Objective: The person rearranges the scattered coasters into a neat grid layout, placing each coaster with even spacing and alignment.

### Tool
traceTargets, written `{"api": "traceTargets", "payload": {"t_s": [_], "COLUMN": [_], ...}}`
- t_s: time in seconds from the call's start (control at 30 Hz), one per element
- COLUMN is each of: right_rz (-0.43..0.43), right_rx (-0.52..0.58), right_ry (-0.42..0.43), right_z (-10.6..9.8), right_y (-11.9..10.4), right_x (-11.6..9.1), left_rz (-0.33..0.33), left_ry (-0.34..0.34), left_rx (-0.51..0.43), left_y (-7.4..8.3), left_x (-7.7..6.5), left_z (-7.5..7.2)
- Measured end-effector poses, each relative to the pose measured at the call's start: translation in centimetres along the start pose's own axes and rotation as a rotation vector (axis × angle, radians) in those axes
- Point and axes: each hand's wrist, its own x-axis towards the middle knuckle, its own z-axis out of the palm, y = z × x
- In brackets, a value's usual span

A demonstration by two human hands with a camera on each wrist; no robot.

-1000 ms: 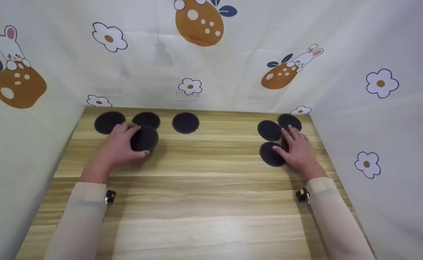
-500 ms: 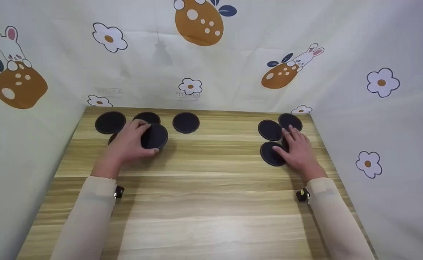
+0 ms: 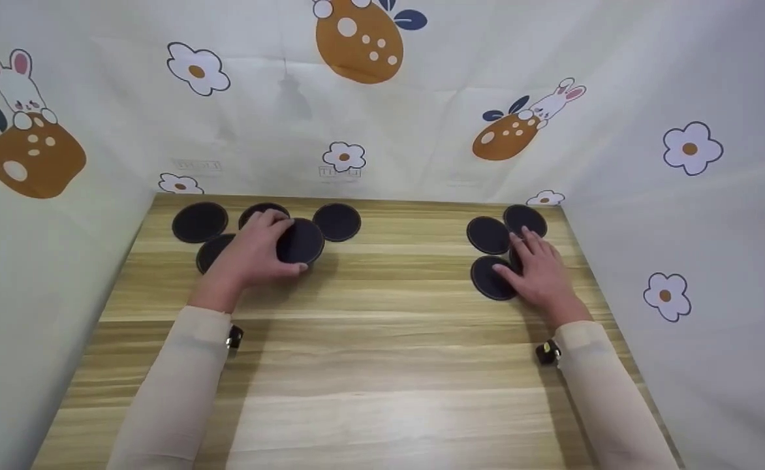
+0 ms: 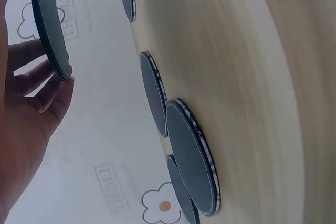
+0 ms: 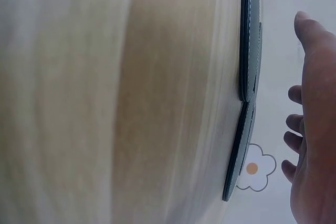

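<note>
We find the held disc (image 3: 299, 241) in our left hand (image 3: 258, 251), raised over the far-left part of the tabletop (image 3: 389, 365), toward its far edge. Our left fingers and thumb are set apart by the disc's width, gripping it across opposite parts of its rim; the left wrist view shows air between it and the surface below.

The disc looks thin, dark and round, with a stitched border, like a leather-covered coaster. It keeps flat in the grip, so we judge it stiff enough not to fold, light, and hard to break. The face looks smooth and could slide under a flat palm; the stitched rim should give better purchase. We would take hold there, thumb opposite fingers, with modest pressure. A disc lying flat offers only a low edge, so fingertips would need to get under it.

Near the far-left corner lie the left discs (image 3: 200, 222), with a lone disc (image 3: 337, 222) further right along the far edge. Near the far-right corner, the right discs (image 3: 487, 235) sit close together. Our right hand (image 3: 539, 274) hovers above these, fingers loosely extended, thumb out wide, nothing held between them.
</note>
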Motion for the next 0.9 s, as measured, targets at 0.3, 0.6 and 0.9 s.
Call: {"api": "traceTargets", "payload": {"t_s": [0.3, 0.6, 0.9], "right_rz": [0.007, 0.005, 0.010], "right_rx": [0.010, 0.028, 0.024], "right_ry": [0.005, 0.012, 0.016], "right_z": [0.1, 0.1, -0.2], "right_y": [0.3, 0.4, 0.3], "right_x": [-0.2, -0.3, -0.4], "left_rz": [0.003, 0.051, 0.052], "left_ry": [-0.009, -0.019, -0.037], "left_rx": [0.000, 0.020, 0.005], "left_y": [0.7, 1.9, 3.7], "left_x": [2.2, 4.4, 6.8], "left_z": [1.1, 1.7, 2.9]}}
